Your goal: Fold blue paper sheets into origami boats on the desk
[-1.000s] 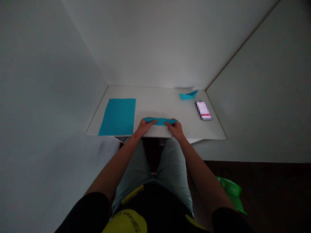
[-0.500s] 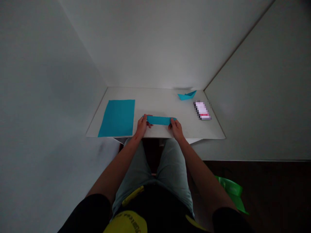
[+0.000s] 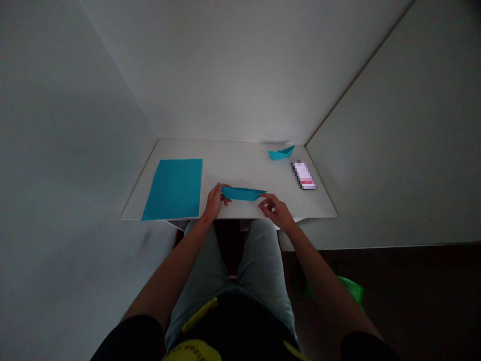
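My left hand is closed on the left end of a long, narrow folded blue paper, thumb on top and fingers behind. The paper is held above the front part of the white table, its right end tapering to a point. Beside that end is my right hand, its fingers apart and partly curled. The index fingertip is at the paper's tip, and I cannot tell whether it touches.
A blue paper boat stands at the back right of the white table. In front of it lies a phone with a blurred screen. Flat blue sheets lie at the left. A green object is on the dark floor.
My right hand has let go of the paper's right end and moved slightly down and away, its fingers spreading. The paper has tilted, showing its folded layers. The whole view has shifted slightly.
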A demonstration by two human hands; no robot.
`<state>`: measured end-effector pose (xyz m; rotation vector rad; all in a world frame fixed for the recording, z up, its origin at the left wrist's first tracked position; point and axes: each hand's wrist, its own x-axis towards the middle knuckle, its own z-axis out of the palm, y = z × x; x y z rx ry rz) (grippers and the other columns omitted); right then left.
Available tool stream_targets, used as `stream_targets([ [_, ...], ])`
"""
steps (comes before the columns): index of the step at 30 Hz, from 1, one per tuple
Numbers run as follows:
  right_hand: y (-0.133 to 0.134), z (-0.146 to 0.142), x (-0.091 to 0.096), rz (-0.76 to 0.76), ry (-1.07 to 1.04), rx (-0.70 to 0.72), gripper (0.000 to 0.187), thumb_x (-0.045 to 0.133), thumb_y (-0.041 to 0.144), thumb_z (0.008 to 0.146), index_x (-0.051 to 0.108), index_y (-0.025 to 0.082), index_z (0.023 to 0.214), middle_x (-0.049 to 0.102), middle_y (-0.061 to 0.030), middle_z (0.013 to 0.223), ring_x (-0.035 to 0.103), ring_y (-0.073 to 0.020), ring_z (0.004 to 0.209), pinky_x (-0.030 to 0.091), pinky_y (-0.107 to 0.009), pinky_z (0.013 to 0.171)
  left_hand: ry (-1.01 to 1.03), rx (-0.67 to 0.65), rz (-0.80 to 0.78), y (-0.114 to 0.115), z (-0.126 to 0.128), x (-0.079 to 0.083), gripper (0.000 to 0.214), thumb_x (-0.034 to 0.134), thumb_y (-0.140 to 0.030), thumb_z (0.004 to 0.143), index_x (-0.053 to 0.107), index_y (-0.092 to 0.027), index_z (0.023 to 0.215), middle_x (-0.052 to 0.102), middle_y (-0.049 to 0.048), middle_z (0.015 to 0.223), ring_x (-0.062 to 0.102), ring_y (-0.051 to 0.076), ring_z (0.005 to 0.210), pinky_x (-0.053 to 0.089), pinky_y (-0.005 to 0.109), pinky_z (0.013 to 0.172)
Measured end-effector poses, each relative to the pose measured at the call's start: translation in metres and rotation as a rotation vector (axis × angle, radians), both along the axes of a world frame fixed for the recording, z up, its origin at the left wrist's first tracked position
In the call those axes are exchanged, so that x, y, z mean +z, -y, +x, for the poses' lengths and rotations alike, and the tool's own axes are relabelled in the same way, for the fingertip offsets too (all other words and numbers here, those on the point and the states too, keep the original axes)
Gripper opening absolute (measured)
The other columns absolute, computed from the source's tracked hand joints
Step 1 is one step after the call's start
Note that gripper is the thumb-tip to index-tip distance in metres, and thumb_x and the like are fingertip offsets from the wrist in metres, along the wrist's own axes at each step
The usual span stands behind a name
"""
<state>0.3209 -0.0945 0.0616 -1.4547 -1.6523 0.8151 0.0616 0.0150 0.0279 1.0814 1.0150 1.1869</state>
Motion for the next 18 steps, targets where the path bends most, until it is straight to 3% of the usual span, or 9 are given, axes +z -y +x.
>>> stream_targets([
  [2, -0.001, 0.004, 0.002, 0.026, 0.056, -0.010, 0.061, 0.070, 0.051, 0.099, 0.054, 0.029, 0.153, 0.074, -0.0012, 0.098, 0.061, -0.0145, 0.060, 0.054, -0.030, 0.062, -0.006, -0.011, -0.005, 0.000, 0.000, 0.000, 0.083, 0.055, -0.095, 0.085, 0.071, -0.015, 0.099, 0.062, -0.0008, 0.057, 0.055, 0.014, 0.043, 0.050, 0.028, 0.048],
  [4, -0.004, 0.005, 0.001, 0.075, 0.121, -0.030, 0.062, 0.071, 0.048, 0.100, 0.054, 0.028, 0.156, 0.069, -0.0009, 0.097, 0.057, -0.0143, 0.061, 0.054, -0.030, 0.064, -0.020, -0.019, 0.001, 0.001, 0.000, 0.001, 0.083, 0.054, -0.095, 0.085, 0.071, -0.015, 0.098, 0.060, -0.0014, 0.054, 0.055, 0.014, 0.044, 0.048, 0.028, 0.047],
  [8, -0.010, 0.004, -0.004, 0.169, 0.218, -0.063, 0.040, 0.068, 0.045, 0.103, 0.071, 0.028, 0.138, 0.058, -0.0072, 0.112, 0.057, -0.0161, 0.071, 0.058, -0.035, 0.074, -0.041, -0.058, 0.011, 0.000, -0.002, 0.002, 0.087, 0.053, -0.099, 0.082, 0.072, -0.015, 0.096, 0.058, -0.0015, 0.052, 0.057, 0.014, 0.045, 0.045, 0.026, 0.046],
  [12, -0.013, 0.006, -0.011, 0.230, 0.239, -0.112, 0.033, 0.069, 0.047, 0.102, 0.076, 0.027, 0.128, 0.051, -0.0110, 0.126, 0.061, -0.0193, 0.086, 0.060, -0.040, 0.085, -0.054, -0.070, 0.028, -0.001, -0.003, 0.000, 0.087, 0.049, -0.098, 0.085, 0.072, -0.015, 0.097, 0.055, -0.0030, 0.050, 0.056, 0.014, 0.044, 0.044, 0.027, 0.046],
  [18, -0.014, 0.008, -0.009, 0.118, 0.135, 0.115, 0.034, 0.067, 0.055, 0.103, 0.076, 0.025, 0.117, 0.064, -0.0092, 0.117, 0.056, -0.0143, 0.069, 0.056, -0.033, 0.067, -0.076, -0.081, 0.045, 0.000, -0.004, -0.001, 0.086, 0.048, -0.097, 0.087, 0.072, -0.015, 0.097, 0.058, -0.0012, 0.053, 0.057, 0.014, 0.046, 0.039, 0.026, 0.045],
])
